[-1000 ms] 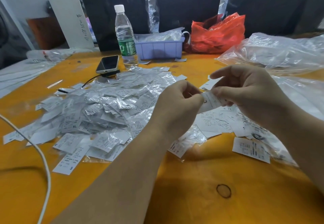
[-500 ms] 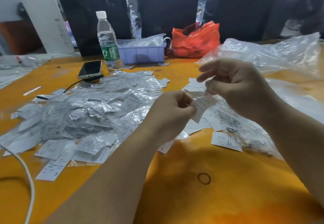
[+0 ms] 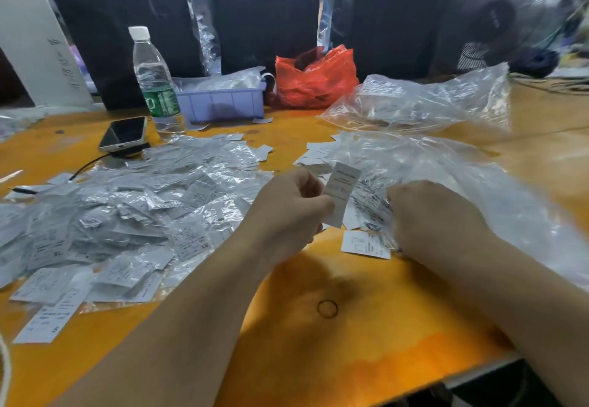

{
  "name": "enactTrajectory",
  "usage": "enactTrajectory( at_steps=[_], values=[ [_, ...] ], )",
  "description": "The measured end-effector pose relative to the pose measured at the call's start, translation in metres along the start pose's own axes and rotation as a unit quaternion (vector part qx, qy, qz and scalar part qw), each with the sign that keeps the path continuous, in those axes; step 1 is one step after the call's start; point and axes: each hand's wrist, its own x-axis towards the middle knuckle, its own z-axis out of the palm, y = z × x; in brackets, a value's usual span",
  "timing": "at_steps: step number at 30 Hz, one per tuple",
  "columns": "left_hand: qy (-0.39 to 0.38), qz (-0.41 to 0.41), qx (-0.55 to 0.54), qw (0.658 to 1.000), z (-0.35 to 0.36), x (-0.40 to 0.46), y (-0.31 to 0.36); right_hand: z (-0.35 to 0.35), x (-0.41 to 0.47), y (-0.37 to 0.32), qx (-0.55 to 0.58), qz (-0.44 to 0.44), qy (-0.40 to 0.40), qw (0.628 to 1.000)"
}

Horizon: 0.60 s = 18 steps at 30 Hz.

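Pinching a white label [image 3: 342, 194] upright just above the orange desk [image 3: 366, 352], the left hand [image 3: 287, 212] grasps it in a tight grip; the right hand [image 3: 436, 218], knuckles up among loose labels [image 3: 366, 244], hides whether its grip holds anything. A slip could drop the label into the sleeved heap [image 3: 143, 215] and mix the lots. A bottle [image 3: 156, 88], phone [image 3: 124, 134], lilac tray [image 3: 223, 104] and red bag [image 3: 315, 78] stand before dark panels.

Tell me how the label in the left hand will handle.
The label, pinched by the left hand, stands nearly upright without drooping, so it is probably fairly stiff. It looks thin and small, so likely very light. Loose labels lie flat on the table, probably fiddly to lift.
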Motion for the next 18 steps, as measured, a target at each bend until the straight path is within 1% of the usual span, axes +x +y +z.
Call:
enactTrajectory(
  at_steps=[2,7,9,10,12,13,14,16,18],
  values=[
    [-0.005,0.0,0.008,1.0,0.001,-0.001,0.0,0.002,-0.001,-0.003,-0.01,0.0,0.006,1.0],
    [-0.008,0.003,0.026,1.0,0.003,-0.002,0.001,0.003,-0.003,-0.009,0.023,-0.011,0.032,0.999],
    [0.005,0.0,0.015,1.0,0.004,0.0,0.0,0.001,-0.004,-0.006,0.048,-0.018,0.071,0.996],
    [0.013,-0.004,0.008,1.0,0.003,0.001,-0.001,0.001,-0.003,-0.003,0.065,-0.026,0.11,0.991],
    [0.028,-0.014,-0.017,0.999,0.0,0.003,-0.002,0.0,-0.002,0.0,0.116,-0.053,0.197,0.972],
    [0.036,-0.02,-0.037,0.998,-0.002,0.004,-0.002,-0.001,-0.001,0.0,0.161,-0.069,0.239,0.955],
    [0.045,-0.027,-0.059,0.997,-0.004,0.005,-0.002,-0.001,-0.001,-0.001,0.217,-0.077,0.264,0.937],
    [0.066,-0.037,-0.101,0.992,-0.009,0.006,-0.001,-0.004,0.001,-0.004,0.329,-0.069,0.267,0.903],
    [0.083,-0.043,-0.133,0.987,-0.014,0.006,-0.001,-0.008,0.004,-0.007,0.401,-0.055,0.255,0.878]
  ],
)
